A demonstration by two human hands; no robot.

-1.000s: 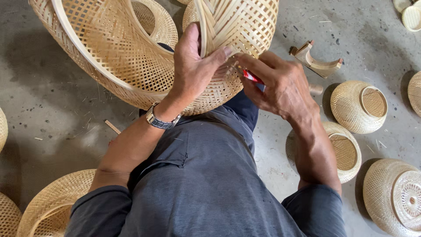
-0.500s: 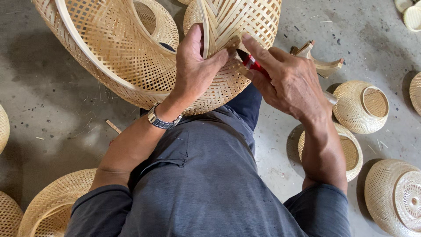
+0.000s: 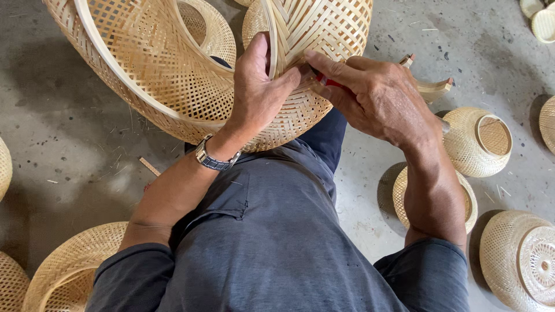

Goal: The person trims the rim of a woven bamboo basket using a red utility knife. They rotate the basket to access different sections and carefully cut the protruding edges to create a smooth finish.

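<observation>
A bare grey concrete floor (image 3: 69, 133), stained and scattered with splinters and one short pale bamboo offcut (image 3: 150, 166) at left centre, fills the frame under soft, even daylight. Small round woven bamboo baskets (image 3: 477, 141) stand on it at centre right and lower right (image 3: 517, 260), with larger open-weave domes (image 3: 69, 266) at the lower left edge. A curved pale wooden piece (image 3: 432, 88) lies at upper right, and two small cream-coloured round pieces (image 3: 543, 23) sit in the top right corner
</observation>
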